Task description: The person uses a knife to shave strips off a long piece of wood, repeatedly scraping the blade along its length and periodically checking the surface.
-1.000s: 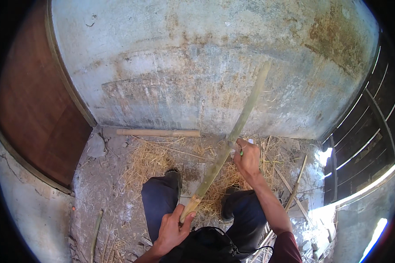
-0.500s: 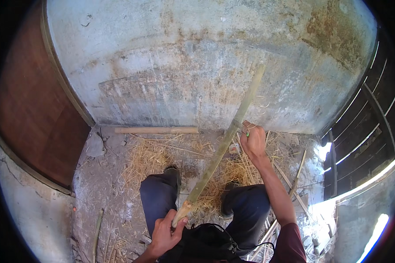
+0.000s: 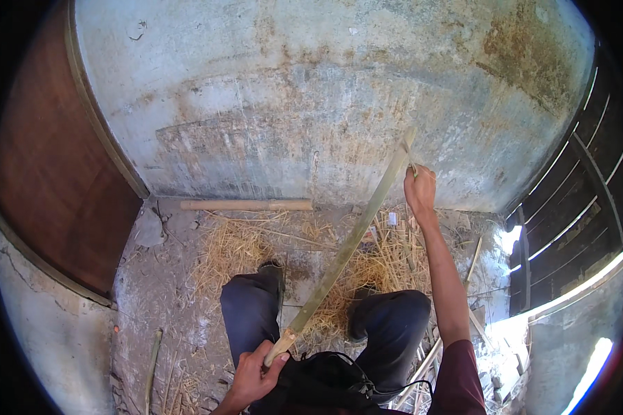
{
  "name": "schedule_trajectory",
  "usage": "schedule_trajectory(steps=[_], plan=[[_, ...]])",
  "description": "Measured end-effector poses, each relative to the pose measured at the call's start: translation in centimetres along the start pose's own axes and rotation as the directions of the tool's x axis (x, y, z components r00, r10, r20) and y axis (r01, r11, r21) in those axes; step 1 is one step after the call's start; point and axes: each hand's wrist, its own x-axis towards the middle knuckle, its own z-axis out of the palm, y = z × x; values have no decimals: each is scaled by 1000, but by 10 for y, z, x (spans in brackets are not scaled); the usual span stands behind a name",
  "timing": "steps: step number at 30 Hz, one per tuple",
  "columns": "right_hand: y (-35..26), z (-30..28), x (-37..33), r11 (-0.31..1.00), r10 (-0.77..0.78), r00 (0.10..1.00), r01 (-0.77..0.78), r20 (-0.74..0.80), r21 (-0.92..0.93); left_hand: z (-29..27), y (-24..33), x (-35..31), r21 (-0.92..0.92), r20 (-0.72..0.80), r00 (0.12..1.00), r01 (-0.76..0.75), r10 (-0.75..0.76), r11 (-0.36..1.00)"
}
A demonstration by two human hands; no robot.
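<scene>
A long greenish bamboo strip (image 3: 353, 235) slants from my lap up and away to the right, its far end in front of the wall. My left hand (image 3: 255, 377) grips its pale near end, thumb pressed on top. Close by the far end, my right hand (image 3: 421, 190) is closed in a fist around a small knife (image 3: 414, 170). Only a bit of green handle shows; the fist hides most of it, and its blade is hard to make out against the bamboo.
Curly bamboo shavings (image 3: 228, 252) lie in heaps about my feet. A thick bamboo pole (image 3: 246, 205) rests along the wall's base (image 3: 311, 166). Split sticks (image 3: 474, 259) lie on the right, another stick (image 3: 154, 370) at lower left. A brown door (image 3: 62, 173) stands left, dark slats (image 3: 567, 200) right.
My right hand has slid up along the bamboo strip, away from me, toward its far end. The strip's far end has dipped slightly, and my left hand has shifted a little toward me.
</scene>
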Motion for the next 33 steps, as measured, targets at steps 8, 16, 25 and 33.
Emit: schedule_trajectory(steps=[8,16,25,33], plan=[[64,13,-13,954,284,941,-257,186,-155,-14,-25,5,56,48,999,7,-9,998],[144,28,-63,964,250,932,-213,264,-161,-28,-36,9,93,66,997,43,-49,995],[176,-16,-68,932,362,81,1,929,-363,-40,-50,15,153,36,977,203,-211,967],[192,-78,-78,807,583,411,-197,701,-556,-27,-51,43,62,20,999,48,-49,997]])
